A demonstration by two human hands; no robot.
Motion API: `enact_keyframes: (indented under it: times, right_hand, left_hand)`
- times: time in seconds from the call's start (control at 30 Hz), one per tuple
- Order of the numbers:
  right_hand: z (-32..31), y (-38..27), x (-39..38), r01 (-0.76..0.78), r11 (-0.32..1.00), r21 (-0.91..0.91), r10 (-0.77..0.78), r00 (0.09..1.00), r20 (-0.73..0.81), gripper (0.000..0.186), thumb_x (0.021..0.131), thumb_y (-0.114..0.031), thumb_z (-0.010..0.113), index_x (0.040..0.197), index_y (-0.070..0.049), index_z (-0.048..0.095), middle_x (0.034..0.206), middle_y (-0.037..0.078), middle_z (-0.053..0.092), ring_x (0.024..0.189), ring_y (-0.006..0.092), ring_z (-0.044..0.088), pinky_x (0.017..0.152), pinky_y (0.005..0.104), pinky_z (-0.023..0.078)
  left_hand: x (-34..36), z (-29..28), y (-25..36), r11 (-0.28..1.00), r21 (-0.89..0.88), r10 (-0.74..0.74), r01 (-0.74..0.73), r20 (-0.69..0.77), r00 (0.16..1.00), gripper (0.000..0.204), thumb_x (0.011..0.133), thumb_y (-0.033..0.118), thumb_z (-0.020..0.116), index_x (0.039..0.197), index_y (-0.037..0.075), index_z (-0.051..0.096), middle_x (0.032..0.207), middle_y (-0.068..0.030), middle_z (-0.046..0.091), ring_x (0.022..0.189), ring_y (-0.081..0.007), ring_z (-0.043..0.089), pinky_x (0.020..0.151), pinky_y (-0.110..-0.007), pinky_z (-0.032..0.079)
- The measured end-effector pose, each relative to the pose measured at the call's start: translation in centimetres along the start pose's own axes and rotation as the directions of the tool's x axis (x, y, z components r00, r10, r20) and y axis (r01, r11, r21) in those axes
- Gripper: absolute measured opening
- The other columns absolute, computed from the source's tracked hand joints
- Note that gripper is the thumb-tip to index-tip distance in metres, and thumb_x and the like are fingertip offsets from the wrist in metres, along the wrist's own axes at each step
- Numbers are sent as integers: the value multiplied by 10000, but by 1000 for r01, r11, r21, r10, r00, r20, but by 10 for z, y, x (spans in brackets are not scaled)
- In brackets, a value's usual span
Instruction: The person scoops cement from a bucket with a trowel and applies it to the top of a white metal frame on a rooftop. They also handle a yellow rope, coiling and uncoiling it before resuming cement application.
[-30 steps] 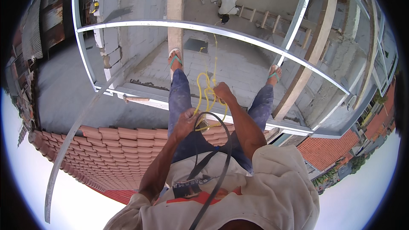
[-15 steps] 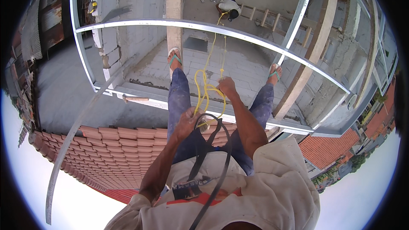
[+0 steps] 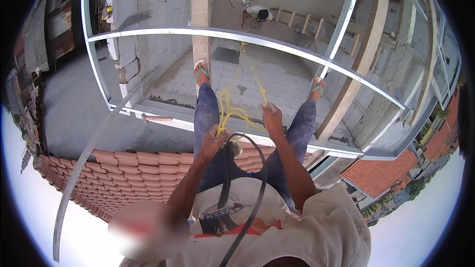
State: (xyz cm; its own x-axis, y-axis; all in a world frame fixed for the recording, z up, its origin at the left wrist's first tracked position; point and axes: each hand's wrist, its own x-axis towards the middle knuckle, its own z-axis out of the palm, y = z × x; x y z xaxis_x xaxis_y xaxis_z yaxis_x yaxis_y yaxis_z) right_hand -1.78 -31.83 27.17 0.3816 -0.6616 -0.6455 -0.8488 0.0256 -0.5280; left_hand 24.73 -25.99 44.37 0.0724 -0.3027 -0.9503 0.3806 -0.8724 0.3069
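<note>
Yellow rope [image 3: 227, 111] hangs in loose loops between my hands. My left hand [image 3: 215, 143] is closed around the gathered loops, in front of my left thigh. Farther right, my right hand [image 3: 272, 118] pinches a rope strand just below a knot [image 3: 263, 92]. Thin knotted strands reach out from the loops over the block wall, toward the metal channel [image 3: 198, 30] that crosses in front of me. My feet stand apart, the left on a wooden beam [image 3: 201, 7], the right by a metal channel.
Far below, a co-worker [image 3: 257, 13] bends beside a wooden ladder [image 3: 307, 22] on the floor. A hammer [image 3: 158, 118] lies on the left ledge; a yellow tape measure [image 3: 107, 12] sits on the wall. Roof tiles [image 3: 148, 168] lie below left. A black cable [image 3: 263, 168] loops before me.
My right hand has drawn back toward me and slightly right with the rope. The rope's far end, earlier by the co-worker, now hangs nearer me. The co-worker's arm has moved left.
</note>
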Motion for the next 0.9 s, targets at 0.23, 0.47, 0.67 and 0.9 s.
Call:
enact_keyframes:
  times: [0.23,0.47,0.67,0.9]
  right_hand:
    - [-33,-63,-31,-64,998,1,64,997,33,392,1002,-194,561,1344,-16,634,1388,229,620,1314,426,541,1123,534,396]
    - [-61,-152,-57,41,907,420,-26,999,-43,345,983,-282,628,1216,-36,694,1127,255,710,1070,407,682,910,465,532]
    - [-108,-210,-71,-122,936,330,-3,935,354,251,975,-262,631,1141,-82,687,1042,197,732,971,406,705,820,479,551]
    - [-36,-160,-114,-199,855,479,-64,875,479,260,983,-263,623,1193,-122,685,1081,172,739,987,402,708,820,486,556]
  left_hand:
    - [11,1,23,997,-78,-24,25,18,1000,248,1011,284,692,989,48,620,739,21,565,599,-54,528,514,-245,411]
    - [59,28,35,940,-317,-96,125,105,990,383,1046,402,632,1112,25,652,905,-58,709,693,-79,613,540,-248,447]
    - [99,36,56,873,-433,-157,225,188,970,447,1031,430,656,1209,20,654,919,-59,720,707,-84,621,533,-239,464]
    - [117,17,64,932,-326,-127,159,118,985,376,1052,392,608,1139,28,652,756,19,585,525,-54,484,458,-229,394]
